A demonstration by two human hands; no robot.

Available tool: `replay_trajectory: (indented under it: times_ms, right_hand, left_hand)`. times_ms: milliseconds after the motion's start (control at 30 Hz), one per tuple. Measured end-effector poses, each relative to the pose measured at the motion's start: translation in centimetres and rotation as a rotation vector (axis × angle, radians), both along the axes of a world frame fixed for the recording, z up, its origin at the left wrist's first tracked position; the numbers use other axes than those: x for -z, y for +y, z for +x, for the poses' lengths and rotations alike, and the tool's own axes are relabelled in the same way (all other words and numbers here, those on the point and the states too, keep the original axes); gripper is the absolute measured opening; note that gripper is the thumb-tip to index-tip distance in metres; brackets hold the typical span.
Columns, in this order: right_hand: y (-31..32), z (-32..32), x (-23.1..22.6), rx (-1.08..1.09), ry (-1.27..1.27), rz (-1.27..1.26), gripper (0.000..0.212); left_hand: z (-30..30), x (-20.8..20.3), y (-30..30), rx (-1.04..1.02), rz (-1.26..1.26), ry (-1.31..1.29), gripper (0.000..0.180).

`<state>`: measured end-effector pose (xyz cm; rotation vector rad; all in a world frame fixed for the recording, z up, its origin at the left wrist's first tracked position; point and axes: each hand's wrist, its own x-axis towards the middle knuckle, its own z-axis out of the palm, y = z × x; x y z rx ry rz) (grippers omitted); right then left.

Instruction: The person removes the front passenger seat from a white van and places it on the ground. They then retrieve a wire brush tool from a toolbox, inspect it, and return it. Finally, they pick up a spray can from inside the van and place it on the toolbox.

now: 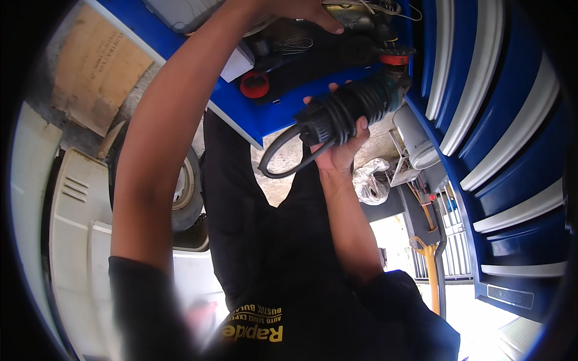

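My right hand (pixel 346 147) is wrapped round a black and teal power tool (pixel 316 123), which looks like an angle grinder. Its black cord is coiled about the body, and one loop (pixel 280 159) hangs off the rear end. The tool is tilted, its head pointing up and right beside a red round piece (pixel 394 59); I cannot tell whether the two are joined. My left hand (pixel 298 8) reaches over the open blue drawer (pixel 289 111), thumb stretched out. Its other fingers are mostly cut off by the upper edge. A grey metal part (pixel 356 18) lies close to the thumb.
Inside the drawer are a red ring-shaped item (pixel 254 85), a wire bundle (pixel 293 44) and a white box (pixel 239 63). Blue cabinet drawers with silver handles (pixel 481 120) rise on the right. Cardboard (pixel 90 66) and a wheel (pixel 186 183) are at left.
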<state>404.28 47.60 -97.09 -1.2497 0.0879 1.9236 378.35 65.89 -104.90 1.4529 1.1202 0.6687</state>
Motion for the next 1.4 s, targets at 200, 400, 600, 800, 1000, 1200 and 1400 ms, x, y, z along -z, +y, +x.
replay_trajectory:
  times_ms: [200,400,600,800,1000,1200,1400]
  right_hand:
    - [-1.4,-3.8,5.3,-0.021,-0.257,-0.026,0.072]
    - [1.5,-3.8,6.9,-0.003,-0.336,0.041,0.083]
    - [1.7,-4.3,7.5,-0.386,-0.889,-0.039,0.087]
    - [2.6,-4.1,4.2,-0.405,-0.894,-0.019,0.079]
    - [4.1,-2.7,-0.6,-0.657,-1.174,0.018,0.068]
    - [2.6,0.3,-3.1,-0.948,-1.063,0.103,0.046]
    - [0.8,-2.3,-6.9,-1.109,-0.942,0.175,0.036]
  left_hand:
    - [0.3,0.5,-0.2,-0.014,0.072,0.022,0.099]
    - [1.0,1.1,-1.2,-0.035,0.162,0.136,0.105]
    - [4.3,0.8,-3.8,-0.176,0.175,0.417,0.119]
    - [5.1,-7.9,-11.8,-0.581,0.127,0.46,0.082]
    - [2.9,-8.1,-24.8,-1.518,-0.537,0.186,0.054]
    - [1.8,-7.9,-23.2,-0.8,-0.637,0.712,0.052]
    - [0.8,-7.8,-16.8,-0.552,-0.644,0.603,0.045]
